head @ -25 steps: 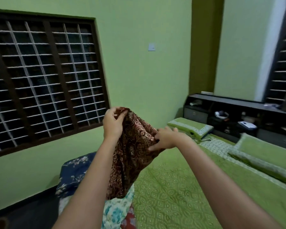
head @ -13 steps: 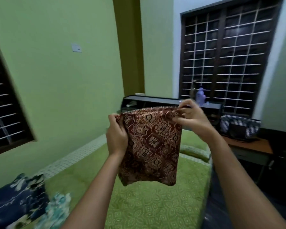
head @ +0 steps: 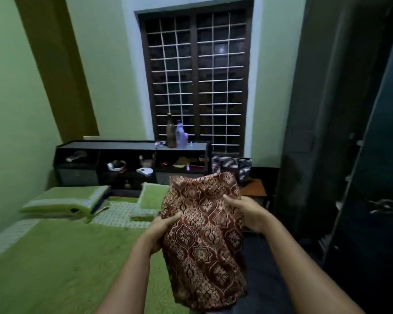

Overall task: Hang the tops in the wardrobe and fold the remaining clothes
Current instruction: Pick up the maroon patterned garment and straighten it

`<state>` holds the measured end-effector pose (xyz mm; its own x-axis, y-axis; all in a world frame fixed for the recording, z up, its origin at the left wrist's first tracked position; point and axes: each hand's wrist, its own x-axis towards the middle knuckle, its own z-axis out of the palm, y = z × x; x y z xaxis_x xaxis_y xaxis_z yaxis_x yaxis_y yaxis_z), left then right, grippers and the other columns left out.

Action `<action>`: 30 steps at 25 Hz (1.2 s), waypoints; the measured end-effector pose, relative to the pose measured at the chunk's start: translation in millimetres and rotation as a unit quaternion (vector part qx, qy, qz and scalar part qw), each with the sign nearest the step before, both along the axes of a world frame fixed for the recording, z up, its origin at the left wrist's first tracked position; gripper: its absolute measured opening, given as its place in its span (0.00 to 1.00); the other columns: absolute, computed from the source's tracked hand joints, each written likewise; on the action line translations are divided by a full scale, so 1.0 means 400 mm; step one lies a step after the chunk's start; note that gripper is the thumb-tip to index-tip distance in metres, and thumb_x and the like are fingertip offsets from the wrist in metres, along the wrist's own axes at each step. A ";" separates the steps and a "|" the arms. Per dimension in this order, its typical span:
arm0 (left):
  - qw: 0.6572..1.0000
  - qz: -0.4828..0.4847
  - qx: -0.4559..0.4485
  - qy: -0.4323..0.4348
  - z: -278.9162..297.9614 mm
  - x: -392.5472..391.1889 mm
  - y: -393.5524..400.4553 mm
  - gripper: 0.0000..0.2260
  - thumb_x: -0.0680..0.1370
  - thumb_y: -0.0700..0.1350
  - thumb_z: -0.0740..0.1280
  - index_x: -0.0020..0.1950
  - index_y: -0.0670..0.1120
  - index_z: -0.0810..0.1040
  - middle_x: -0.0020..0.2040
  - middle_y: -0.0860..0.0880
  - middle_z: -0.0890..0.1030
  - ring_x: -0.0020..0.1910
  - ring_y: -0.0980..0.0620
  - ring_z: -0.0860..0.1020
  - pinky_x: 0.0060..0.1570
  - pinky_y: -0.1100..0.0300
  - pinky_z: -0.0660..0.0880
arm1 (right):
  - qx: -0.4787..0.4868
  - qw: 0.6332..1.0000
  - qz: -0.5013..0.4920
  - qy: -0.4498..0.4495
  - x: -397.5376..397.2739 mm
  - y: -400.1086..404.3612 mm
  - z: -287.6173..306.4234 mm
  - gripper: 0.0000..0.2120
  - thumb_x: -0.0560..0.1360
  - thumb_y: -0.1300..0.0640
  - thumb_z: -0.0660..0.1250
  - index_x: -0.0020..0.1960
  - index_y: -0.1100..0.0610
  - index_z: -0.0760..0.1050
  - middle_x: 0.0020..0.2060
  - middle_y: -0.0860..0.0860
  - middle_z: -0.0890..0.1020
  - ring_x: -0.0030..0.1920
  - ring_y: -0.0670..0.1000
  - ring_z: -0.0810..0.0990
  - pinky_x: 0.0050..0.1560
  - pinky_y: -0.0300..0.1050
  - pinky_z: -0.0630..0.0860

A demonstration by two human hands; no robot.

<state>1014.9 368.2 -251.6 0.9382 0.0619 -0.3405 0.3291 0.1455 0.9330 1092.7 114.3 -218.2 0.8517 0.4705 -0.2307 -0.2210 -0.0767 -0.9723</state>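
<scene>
Right now the folded maroon patterned garment (head: 202, 236) hangs between both hands, long axis running near to far, above the bed's (head: 55, 257) right edge. The left hand (head: 162, 227) grips its left side; the right hand (head: 245, 211) grips the right. The dark wardrobe (head: 349, 132) stands right, nearer the right hand, its contents hidden.

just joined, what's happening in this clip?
A person stands by a green bed, holding a folded maroon patterned cloth between both hands. The left hand grips its left edge and the right hand its right edge. The cloth hangs in the air, not laid down. A dark wardrobe stands to the right.
</scene>
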 end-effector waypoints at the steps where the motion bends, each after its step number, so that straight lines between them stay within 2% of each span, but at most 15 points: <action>1: 1.000 0.017 0.013 0.019 -0.043 0.077 -0.006 0.34 0.65 0.51 0.78 0.63 0.34 0.73 0.48 0.37 0.84 0.43 0.42 0.84 0.43 0.50 0.81 | -0.078 0.996 0.031 0.016 0.042 -0.025 -0.044 0.30 0.69 0.50 0.75 0.67 0.57 0.70 0.59 0.53 0.80 0.55 0.55 0.81 0.53 0.53 0.78; 3: 0.995 0.010 0.091 0.045 -0.093 0.261 -0.013 0.36 0.65 0.58 0.77 0.61 0.32 0.74 0.49 0.37 0.83 0.45 0.41 0.83 0.49 0.45 0.80 | -0.167 0.984 0.054 0.027 0.139 -0.074 -0.115 0.27 0.72 0.57 0.74 0.66 0.58 0.68 0.50 0.53 0.80 0.41 0.48 0.81 0.38 0.42 0.77; 5: 0.980 -0.016 0.196 0.039 -0.112 0.439 -0.029 0.31 0.73 0.60 0.69 0.58 0.31 0.75 0.52 0.36 0.81 0.50 0.40 0.81 0.56 0.42 0.77 | -0.155 0.987 -0.044 0.014 0.249 -0.110 -0.144 0.15 0.75 0.61 0.69 0.59 0.58 0.69 0.38 0.53 0.77 0.29 0.45 0.74 0.29 0.39 0.71; 8: 0.949 -0.036 0.313 -0.003 -0.124 0.686 -0.049 0.28 0.75 0.62 0.65 0.50 0.35 0.77 0.52 0.36 0.81 0.51 0.39 0.80 0.56 0.46 0.76 | -0.135 0.977 -0.161 -0.045 0.428 -0.133 -0.127 0.06 0.78 0.61 0.64 0.53 0.54 0.71 0.39 0.54 0.77 0.32 0.48 0.75 0.28 0.40 0.70; 11: 0.971 -0.041 0.235 -0.012 -0.095 0.913 -0.102 0.41 0.62 0.67 0.74 0.60 0.36 0.74 0.53 0.39 0.81 0.50 0.41 0.81 0.53 0.47 0.79 | -0.116 0.962 -0.242 -0.037 0.613 -0.175 -0.099 0.09 0.79 0.65 0.60 0.45 0.58 0.77 0.41 0.55 0.79 0.36 0.49 0.77 0.34 0.40 0.74; 14: 0.982 -0.123 0.140 -0.008 0.011 1.088 -0.204 0.28 0.70 0.47 0.76 0.65 0.46 0.68 0.57 0.40 0.78 0.52 0.42 0.81 0.50 0.48 0.79 | -0.061 0.968 -0.242 0.036 0.768 -0.260 -0.066 0.06 0.75 0.56 0.68 0.48 0.58 0.79 0.42 0.51 0.81 0.42 0.48 0.78 0.49 0.44 0.73; 16: 0.965 -0.232 0.122 -0.017 0.046 1.193 -0.279 0.24 0.70 0.40 0.75 0.65 0.45 0.74 0.57 0.41 0.80 0.54 0.45 0.81 0.50 0.53 0.79 | -0.165 0.968 -0.186 0.026 0.867 -0.325 -0.073 0.21 0.67 0.49 0.77 0.55 0.56 0.79 0.50 0.48 0.82 0.53 0.46 0.77 0.62 0.46 0.69; 19: 0.918 -0.321 0.234 -0.013 0.017 1.382 -0.403 0.26 0.63 0.36 0.80 0.59 0.42 0.79 0.52 0.44 0.83 0.53 0.47 0.81 0.54 0.55 0.78 | -0.346 0.918 -0.190 -0.019 1.013 -0.389 -0.096 0.37 0.57 0.50 0.83 0.63 0.59 0.76 0.58 0.52 0.80 0.59 0.51 0.78 0.62 0.44 0.73; 20: 0.885 -0.341 0.315 -0.041 0.012 1.449 -0.457 0.25 0.61 0.39 0.81 0.56 0.41 0.81 0.49 0.45 0.84 0.51 0.48 0.81 0.53 0.57 0.78 | -0.400 0.892 -0.210 -0.035 1.071 -0.422 -0.104 0.34 0.58 0.52 0.83 0.61 0.59 0.77 0.57 0.52 0.80 0.59 0.52 0.78 0.59 0.41 0.74; 23: 0.774 -0.282 0.537 -0.179 0.014 1.626 -0.631 0.12 0.64 0.47 0.79 0.44 0.46 0.82 0.43 0.47 0.83 0.46 0.49 0.80 0.41 0.61 0.73 | -0.485 0.818 -0.293 -0.099 1.226 -0.559 -0.105 0.06 0.68 0.62 0.73 0.45 0.58 0.81 0.48 0.55 0.80 0.52 0.55 0.81 0.43 0.39 0.72; 25: 0.732 -0.255 0.588 -0.233 0.044 1.724 -0.743 0.11 0.67 0.52 0.77 0.47 0.53 0.84 0.49 0.51 0.80 0.52 0.49 0.76 0.48 0.59 0.74 | -0.485 0.789 -0.356 -0.121 1.304 -0.686 -0.086 0.04 0.69 0.60 0.71 0.43 0.56 0.83 0.48 0.54 0.77 0.52 0.55 0.78 0.47 0.39 0.72; 26: 0.746 -0.267 0.565 -0.233 0.057 1.761 -0.787 0.12 0.66 0.54 0.77 0.46 0.55 0.84 0.49 0.53 0.78 0.53 0.50 0.74 0.53 0.56 0.75 | -0.473 0.786 -0.378 -0.128 1.334 -0.752 -0.077 0.05 0.65 0.56 0.74 0.41 0.54 0.83 0.48 0.51 0.78 0.52 0.54 0.77 0.52 0.41 0.73; 27: 0.798 -0.288 0.476 -0.231 0.074 1.808 -0.838 0.11 0.65 0.53 0.78 0.44 0.54 0.84 0.47 0.55 0.79 0.52 0.49 0.76 0.54 0.54 0.76 | -0.443 0.793 -0.401 -0.121 1.359 -0.820 -0.055 0.07 0.61 0.53 0.77 0.37 0.53 0.83 0.45 0.50 0.81 0.50 0.53 0.78 0.52 0.44 0.75; 29: 0.894 -0.338 0.207 -0.207 0.103 1.889 -0.940 0.07 0.68 0.41 0.77 0.45 0.47 0.84 0.44 0.50 0.85 0.50 0.45 0.82 0.48 0.56 0.80 | -0.300 0.825 -0.466 -0.109 1.383 -0.935 -0.016 0.08 0.58 0.57 0.79 0.32 0.56 0.82 0.32 0.47 0.84 0.41 0.50 0.82 0.43 0.41 0.79; 30: 0.910 -0.343 0.110 -0.206 0.119 1.922 -1.004 0.08 0.70 0.37 0.74 0.47 0.44 0.83 0.44 0.48 0.85 0.51 0.44 0.82 0.48 0.56 0.80 | -0.223 0.825 -0.508 -0.108 1.390 -0.981 0.000 0.07 0.60 0.61 0.79 0.34 0.56 0.82 0.31 0.46 0.84 0.37 0.47 0.82 0.39 0.37 0.78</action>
<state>1783.5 -33.3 -204.0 0.8275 -0.5615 -0.0014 -0.1116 -0.1668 0.9797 1648.7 -278.2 -218.3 0.7987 -0.6014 0.0205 -0.2163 -0.3187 -0.9228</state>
